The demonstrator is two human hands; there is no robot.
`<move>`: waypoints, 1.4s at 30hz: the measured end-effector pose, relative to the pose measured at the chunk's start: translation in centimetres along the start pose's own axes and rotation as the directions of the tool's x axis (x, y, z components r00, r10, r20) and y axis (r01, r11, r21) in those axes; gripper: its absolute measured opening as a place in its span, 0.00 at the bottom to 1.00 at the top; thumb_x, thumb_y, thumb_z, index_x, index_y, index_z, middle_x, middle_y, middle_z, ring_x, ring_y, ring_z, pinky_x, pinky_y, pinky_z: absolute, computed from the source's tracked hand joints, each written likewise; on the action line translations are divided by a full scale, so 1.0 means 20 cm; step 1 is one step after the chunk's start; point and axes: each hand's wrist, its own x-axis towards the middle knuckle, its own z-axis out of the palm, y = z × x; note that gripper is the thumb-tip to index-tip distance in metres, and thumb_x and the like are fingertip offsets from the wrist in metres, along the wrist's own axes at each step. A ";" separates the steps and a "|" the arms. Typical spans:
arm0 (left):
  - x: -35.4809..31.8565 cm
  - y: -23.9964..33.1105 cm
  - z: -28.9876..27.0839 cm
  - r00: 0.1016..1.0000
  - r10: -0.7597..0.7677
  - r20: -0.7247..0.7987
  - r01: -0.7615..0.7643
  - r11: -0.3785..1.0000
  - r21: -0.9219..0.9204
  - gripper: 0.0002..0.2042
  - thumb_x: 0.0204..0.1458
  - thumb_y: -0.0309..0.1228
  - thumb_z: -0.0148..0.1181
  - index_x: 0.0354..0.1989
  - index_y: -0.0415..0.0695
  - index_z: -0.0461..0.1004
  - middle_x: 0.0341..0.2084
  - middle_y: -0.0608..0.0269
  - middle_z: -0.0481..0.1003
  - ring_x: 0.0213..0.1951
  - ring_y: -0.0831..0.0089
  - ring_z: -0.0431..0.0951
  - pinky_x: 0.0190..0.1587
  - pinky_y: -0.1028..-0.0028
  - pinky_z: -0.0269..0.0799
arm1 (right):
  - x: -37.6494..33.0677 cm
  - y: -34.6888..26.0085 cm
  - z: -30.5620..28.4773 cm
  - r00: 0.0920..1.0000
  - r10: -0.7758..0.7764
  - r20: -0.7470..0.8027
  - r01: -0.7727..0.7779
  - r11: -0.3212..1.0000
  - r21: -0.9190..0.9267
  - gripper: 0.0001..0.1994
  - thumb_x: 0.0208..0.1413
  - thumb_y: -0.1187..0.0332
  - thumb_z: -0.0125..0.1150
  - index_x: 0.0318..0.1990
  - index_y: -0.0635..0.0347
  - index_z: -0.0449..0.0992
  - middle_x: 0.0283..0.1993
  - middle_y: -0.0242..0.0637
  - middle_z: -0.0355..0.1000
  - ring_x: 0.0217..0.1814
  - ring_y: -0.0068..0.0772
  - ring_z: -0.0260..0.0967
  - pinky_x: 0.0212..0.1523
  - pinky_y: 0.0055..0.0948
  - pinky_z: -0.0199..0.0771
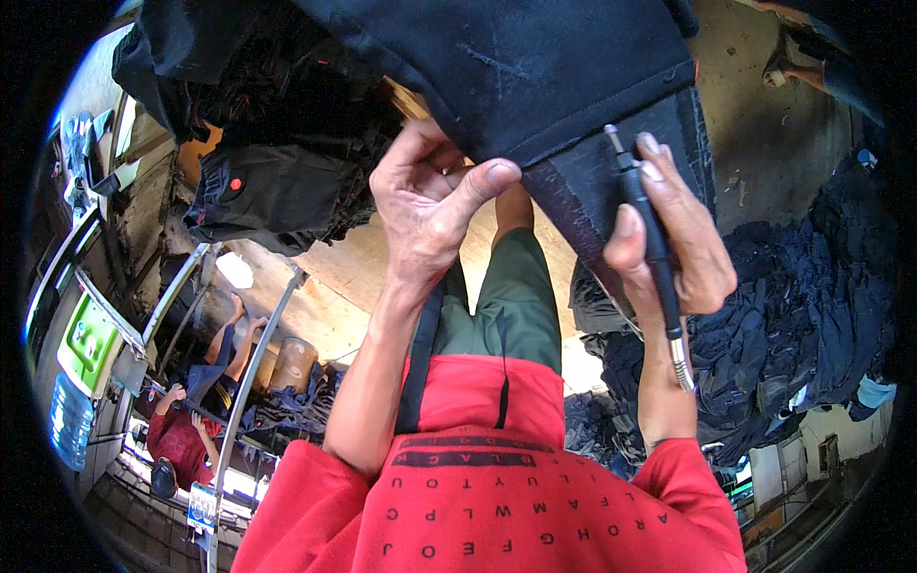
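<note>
A dark navy piece of cloth (564, 67), with a stitched seam and a pale chalk-like mark, stretches across the top of the view. My left hand (425, 196) pinches its lower left edge, thumb on top and the other fingers curled beneath. In my right hand (690, 244) lies a black pen-shaped tool (657, 253) with a thin metal tip and a metal spring at its rear end. That tip points up and away from me, over the cloth near the seam; whether it touches cannot be made out. My right fingers close loosely round the tool's barrel.
Dark garments are heaped at right (764, 325) and at upper left (277, 191). At lower left, a person in a dark red top (181, 444) is near a metal pole (256, 368), a brown bucket (292, 366), a green plastic container (88, 344) and a blue water jug (72, 420).
</note>
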 end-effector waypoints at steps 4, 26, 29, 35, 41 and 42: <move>0.02 0.04 -0.08 0.998 -0.018 0.059 -0.001 0.951 0.309 0.11 0.52 0.22 0.82 0.36 0.36 0.82 0.32 0.64 0.84 0.38 0.77 0.85 0.42 0.77 0.79 | 0.04 0.01 -0.07 0.991 0.132 0.000 -0.132 0.991 0.032 0.18 0.60 0.74 0.73 0.57 0.72 0.82 0.54 0.61 0.84 0.61 0.56 0.84 0.67 0.47 0.81; 0.10 -0.20 -0.11 0.997 -0.071 0.000 0.070 0.992 -0.106 0.09 0.56 0.16 0.73 0.43 0.34 0.83 0.38 0.57 0.87 0.40 0.71 0.87 0.51 0.68 0.86 | 0.08 0.03 0.03 0.963 -0.182 0.197 0.148 0.974 0.172 0.16 0.54 0.78 0.76 0.52 0.68 0.86 0.48 0.50 0.86 0.59 0.54 0.85 0.64 0.54 0.85; 0.10 -0.21 -0.11 0.999 -0.018 0.035 0.021 0.994 -0.104 0.08 0.56 0.16 0.73 0.43 0.34 0.83 0.39 0.57 0.87 0.41 0.71 0.88 0.51 0.68 0.86 | 0.08 0.03 0.03 0.963 -0.193 0.189 0.158 0.970 0.184 0.16 0.54 0.78 0.76 0.52 0.68 0.86 0.48 0.51 0.86 0.58 0.54 0.85 0.64 0.54 0.85; 0.10 -0.22 -0.11 0.999 -0.011 0.041 0.018 0.984 -0.177 0.09 0.56 0.17 0.74 0.44 0.34 0.83 0.39 0.56 0.87 0.41 0.70 0.88 0.50 0.68 0.87 | 0.07 0.03 0.03 0.970 -0.179 0.166 0.152 0.975 0.163 0.16 0.56 0.77 0.75 0.52 0.69 0.86 0.48 0.51 0.86 0.58 0.55 0.85 0.63 0.53 0.86; 0.11 -0.22 -0.12 0.998 0.007 0.057 0.003 0.984 -0.176 0.12 0.54 0.19 0.77 0.45 0.34 0.83 0.40 0.54 0.87 0.41 0.69 0.88 0.51 0.67 0.87 | 0.06 0.03 0.02 0.980 -0.142 0.139 0.123 0.983 0.136 0.15 0.56 0.76 0.76 0.51 0.69 0.86 0.48 0.52 0.86 0.57 0.55 0.86 0.62 0.53 0.86; 0.11 -0.22 -0.12 0.999 -0.005 0.042 0.011 0.991 -0.136 0.12 0.54 0.19 0.77 0.45 0.34 0.83 0.40 0.54 0.87 0.41 0.69 0.88 0.51 0.67 0.87 | 0.06 0.03 0.02 0.981 -0.142 0.134 0.124 0.983 0.136 0.15 0.56 0.76 0.76 0.51 0.69 0.86 0.48 0.53 0.85 0.57 0.55 0.86 0.62 0.53 0.86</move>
